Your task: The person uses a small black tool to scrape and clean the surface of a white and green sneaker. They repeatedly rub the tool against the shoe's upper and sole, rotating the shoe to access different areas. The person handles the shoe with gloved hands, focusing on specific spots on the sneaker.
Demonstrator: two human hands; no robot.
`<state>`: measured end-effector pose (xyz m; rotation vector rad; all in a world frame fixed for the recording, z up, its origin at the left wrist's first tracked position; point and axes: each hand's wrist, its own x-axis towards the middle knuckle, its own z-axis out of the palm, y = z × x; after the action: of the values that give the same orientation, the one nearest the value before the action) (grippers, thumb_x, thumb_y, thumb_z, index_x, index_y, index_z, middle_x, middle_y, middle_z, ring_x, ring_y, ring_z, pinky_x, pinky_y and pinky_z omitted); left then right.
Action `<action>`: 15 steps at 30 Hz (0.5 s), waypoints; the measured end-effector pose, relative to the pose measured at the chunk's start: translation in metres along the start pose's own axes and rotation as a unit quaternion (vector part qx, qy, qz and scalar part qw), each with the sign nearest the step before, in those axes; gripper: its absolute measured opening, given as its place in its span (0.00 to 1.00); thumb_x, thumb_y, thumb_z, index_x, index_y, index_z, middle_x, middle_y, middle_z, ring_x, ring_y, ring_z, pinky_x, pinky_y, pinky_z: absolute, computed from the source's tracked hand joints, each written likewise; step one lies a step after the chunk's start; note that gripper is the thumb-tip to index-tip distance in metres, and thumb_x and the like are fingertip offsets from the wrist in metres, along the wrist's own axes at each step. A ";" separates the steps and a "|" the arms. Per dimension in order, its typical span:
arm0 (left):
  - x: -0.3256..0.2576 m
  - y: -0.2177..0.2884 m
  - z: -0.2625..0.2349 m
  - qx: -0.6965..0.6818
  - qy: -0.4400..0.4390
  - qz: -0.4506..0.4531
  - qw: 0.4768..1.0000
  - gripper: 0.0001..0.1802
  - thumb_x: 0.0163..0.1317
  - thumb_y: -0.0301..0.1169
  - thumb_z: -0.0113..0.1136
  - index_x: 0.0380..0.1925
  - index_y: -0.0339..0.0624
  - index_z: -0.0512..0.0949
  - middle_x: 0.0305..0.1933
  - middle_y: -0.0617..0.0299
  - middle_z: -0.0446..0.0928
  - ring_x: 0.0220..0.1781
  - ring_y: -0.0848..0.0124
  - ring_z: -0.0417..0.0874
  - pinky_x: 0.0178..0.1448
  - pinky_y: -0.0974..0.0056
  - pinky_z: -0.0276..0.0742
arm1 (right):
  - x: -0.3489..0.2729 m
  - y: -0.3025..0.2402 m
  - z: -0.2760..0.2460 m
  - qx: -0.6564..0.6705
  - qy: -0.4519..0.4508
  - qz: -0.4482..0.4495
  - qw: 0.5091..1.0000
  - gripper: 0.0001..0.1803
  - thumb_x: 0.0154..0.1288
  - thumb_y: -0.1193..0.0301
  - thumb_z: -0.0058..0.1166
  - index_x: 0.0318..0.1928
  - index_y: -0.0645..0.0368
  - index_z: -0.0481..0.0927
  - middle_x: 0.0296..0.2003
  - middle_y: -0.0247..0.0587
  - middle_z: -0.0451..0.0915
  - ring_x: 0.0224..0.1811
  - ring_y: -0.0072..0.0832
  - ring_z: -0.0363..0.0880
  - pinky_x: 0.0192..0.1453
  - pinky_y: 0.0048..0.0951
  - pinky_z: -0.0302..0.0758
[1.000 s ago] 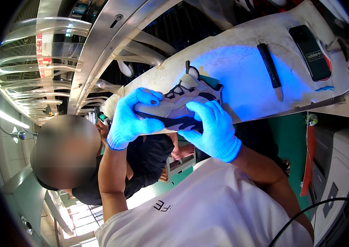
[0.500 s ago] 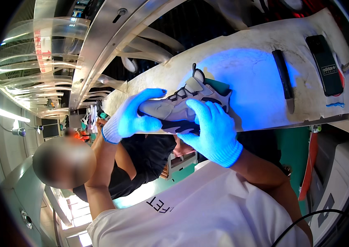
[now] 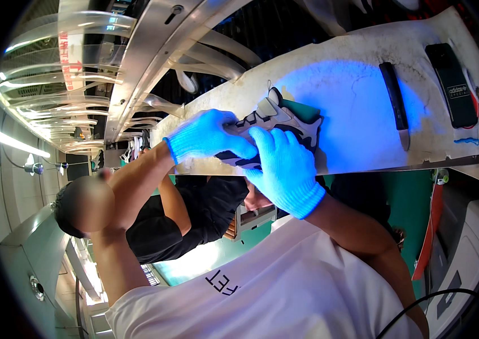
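A light grey sneaker (image 3: 304, 129) with dark patches and a black-and-pale sole lies across the worktable, toe to the left. Inside its collar is a green lining or insert (image 3: 301, 111). My left hand (image 3: 210, 137), in a knitted glove lit blue, wraps over the toe with the thumb along the near side. In the same kind of glove, my right hand (image 3: 284, 169) grips the shoe's near side around the midfoot, its fingers reaching onto the upper and its thumb low by the sole. Both hands cover much of the toe and side.
Blue light falls on the pale worktable (image 3: 352, 113). To the right lie a dark-handled knife (image 3: 395, 101), a black phone (image 3: 450, 85) and a small blue strip (image 3: 466, 141). A metal rail (image 3: 149, 51) with clear curved strips runs far left. Another person (image 3: 166, 226) sits at left.
My left hand has turned and slid further over the toe, from cupping its tip to gripping it from above. My right hand keeps its hold on the side.
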<state>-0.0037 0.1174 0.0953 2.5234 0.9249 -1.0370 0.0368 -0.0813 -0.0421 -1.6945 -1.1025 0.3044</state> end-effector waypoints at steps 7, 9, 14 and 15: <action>-0.101 0.027 -0.025 -0.244 0.022 0.038 0.969 0.39 0.55 0.43 0.86 0.61 0.29 0.84 0.50 0.54 0.90 0.54 0.68 0.90 0.61 0.59 0.86 | -0.034 -0.006 -0.015 0.169 0.075 0.003 0.983 0.49 0.51 0.61 0.86 0.72 0.53 0.75 0.49 0.47 0.83 0.50 0.48 0.86 0.50 0.49 0.86; -0.120 0.016 0.000 -0.140 0.144 0.195 0.960 0.41 0.49 0.45 0.91 0.59 0.35 0.85 0.49 0.51 0.91 0.52 0.68 0.93 0.59 0.60 0.87 | -0.048 -0.010 -0.016 0.254 0.051 0.030 0.965 0.49 0.50 0.61 0.87 0.72 0.53 0.76 0.48 0.47 0.82 0.49 0.48 0.86 0.51 0.50 0.85; -0.113 -0.025 0.064 -0.237 0.230 0.171 0.928 0.44 0.41 0.41 0.96 0.60 0.37 0.85 0.56 0.56 0.89 0.58 0.66 0.91 0.66 0.59 0.86 | -0.057 -0.007 -0.003 0.142 0.058 -0.078 0.985 0.50 0.54 0.59 0.86 0.73 0.58 0.71 0.52 0.49 0.80 0.55 0.50 0.82 0.56 0.49 0.83; -0.114 -0.031 0.072 -0.234 0.238 0.187 0.924 0.45 0.41 0.41 0.96 0.60 0.38 0.85 0.57 0.57 0.89 0.59 0.66 0.91 0.66 0.59 0.86 | -0.064 -0.007 -0.002 0.124 0.051 -0.076 0.988 0.51 0.54 0.59 0.86 0.73 0.58 0.71 0.52 0.49 0.79 0.55 0.50 0.81 0.56 0.49 0.83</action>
<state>-0.1235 0.0559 0.1242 2.4151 0.6478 -0.0640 -0.0010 -0.1325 -0.0548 -1.3832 -1.0641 0.2442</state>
